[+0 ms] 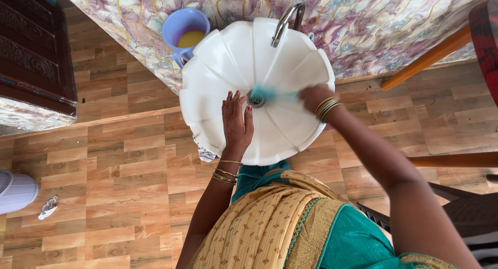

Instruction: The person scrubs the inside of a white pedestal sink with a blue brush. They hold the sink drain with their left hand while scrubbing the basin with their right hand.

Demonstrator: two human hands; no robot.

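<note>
A white scalloped wash basin [218, 56] is fixed to a marbled wall, with a chrome tap [284, 21] over it. My left hand [236, 121] lies flat inside the basin, fingers spread, just left of the drain [255, 98]. My right hand [312, 96] grips a teal brush [272, 95], blurred with motion, whose head is at the drain. Gold bangles ring both wrists.
A blue plastic mug [185, 29] with yellow liquid stands at the basin's upper left. Wood-pattern floor surrounds the basin. A white bin [15, 191] and a crumpled scrap [47, 207] lie at the left; dark plastic chair parts [467, 217] and orange wooden legs [430, 56] stand on the right.
</note>
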